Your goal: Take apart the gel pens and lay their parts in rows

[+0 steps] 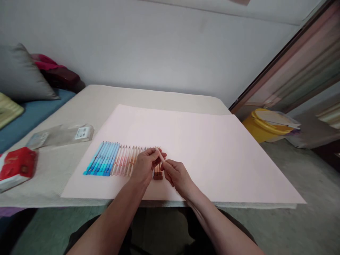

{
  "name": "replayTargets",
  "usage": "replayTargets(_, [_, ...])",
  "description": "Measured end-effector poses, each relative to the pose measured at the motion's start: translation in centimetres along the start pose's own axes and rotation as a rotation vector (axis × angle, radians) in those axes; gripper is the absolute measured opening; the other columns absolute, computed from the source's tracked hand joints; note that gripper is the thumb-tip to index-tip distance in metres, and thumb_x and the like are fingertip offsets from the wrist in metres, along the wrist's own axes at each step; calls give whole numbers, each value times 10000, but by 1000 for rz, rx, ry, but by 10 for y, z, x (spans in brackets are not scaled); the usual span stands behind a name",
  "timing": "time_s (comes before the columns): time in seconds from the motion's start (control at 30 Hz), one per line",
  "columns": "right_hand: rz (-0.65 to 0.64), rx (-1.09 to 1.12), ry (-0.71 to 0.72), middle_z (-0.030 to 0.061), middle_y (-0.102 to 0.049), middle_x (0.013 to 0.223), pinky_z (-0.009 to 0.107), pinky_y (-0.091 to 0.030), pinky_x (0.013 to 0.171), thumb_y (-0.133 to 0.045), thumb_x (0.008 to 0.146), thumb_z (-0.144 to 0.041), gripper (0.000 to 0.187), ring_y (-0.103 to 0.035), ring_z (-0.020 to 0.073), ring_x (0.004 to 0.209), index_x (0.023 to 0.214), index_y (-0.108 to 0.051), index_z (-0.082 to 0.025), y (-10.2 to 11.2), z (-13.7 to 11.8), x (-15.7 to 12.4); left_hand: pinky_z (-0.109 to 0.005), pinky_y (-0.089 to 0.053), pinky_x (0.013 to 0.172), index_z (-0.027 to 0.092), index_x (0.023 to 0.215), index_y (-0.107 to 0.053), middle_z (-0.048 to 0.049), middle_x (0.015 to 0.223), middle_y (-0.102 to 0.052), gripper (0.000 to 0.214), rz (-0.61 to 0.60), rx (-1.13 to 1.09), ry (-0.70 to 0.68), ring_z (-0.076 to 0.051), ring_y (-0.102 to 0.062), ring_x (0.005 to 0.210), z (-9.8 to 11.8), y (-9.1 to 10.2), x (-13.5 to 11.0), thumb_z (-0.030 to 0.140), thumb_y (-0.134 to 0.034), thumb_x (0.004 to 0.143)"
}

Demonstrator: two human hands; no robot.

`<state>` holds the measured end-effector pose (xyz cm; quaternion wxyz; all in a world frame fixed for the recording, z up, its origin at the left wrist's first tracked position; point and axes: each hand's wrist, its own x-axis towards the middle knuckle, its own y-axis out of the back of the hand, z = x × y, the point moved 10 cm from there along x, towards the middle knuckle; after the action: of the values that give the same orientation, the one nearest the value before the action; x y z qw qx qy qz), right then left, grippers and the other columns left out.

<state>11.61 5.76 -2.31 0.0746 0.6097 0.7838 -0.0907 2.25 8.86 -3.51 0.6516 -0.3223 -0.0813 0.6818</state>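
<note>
"What's closest?"

"The left hand (146, 161) and the right hand (178, 175). Both hold one slim, pale pink, pen-like stick (160, 156): the left pinches its upper end, the right grips its lower end."

"Where is that stick?"

"Slanting between the hands, over a few slim brown-ended sticks (158, 176), which are partly hidden."

"And beside those?"

"To the left, past slim pale sticks with pinkish markings (122, 159), partly behind the left hand, come slim light-blue sticks with deeper blue ends (103, 159). They lie side by side in one row."

"On what?"

"A large, flat, pale pink sheet (212, 152), spread over a table with a cream cloth (154, 96). Left of the sheet sits a red-and-white soft packet (20, 164); farther back lies a clear plastic sleeve with a white label (62, 136)."

"Beyond the table?"

"A round yellow bucket (252, 125) at right, a grey cushion (25, 76) at left, then a plain whitish wall (164, 46)."
</note>
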Motion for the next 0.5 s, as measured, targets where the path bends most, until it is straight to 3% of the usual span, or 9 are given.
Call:
replayTargets(0.33, [58, -233, 24, -60, -420, 440, 204, -260, 426, -439, 863, -440, 333, -350, 67, 411, 709, -557, -170, 4, 2, 1, -246, -443, 575, 108, 654, -621, -47, 618, -612, 178, 70, 103, -48, -121, -566, 588, 7, 4, 0, 256, -715, 625])
replayTargets(0.5, [38, -103, 3, -63, -418, 422, 207, -234, 407, -475, 854, -435, 326, -337, 61, 386, 723, -580, -155, 1, 4, 1, -232, -423, 547, 117, 619, -591, -24, 598, -582, 208, 64, 111, -50, -96, -528, 549, 7, 4, 0, 277, -724, 626])
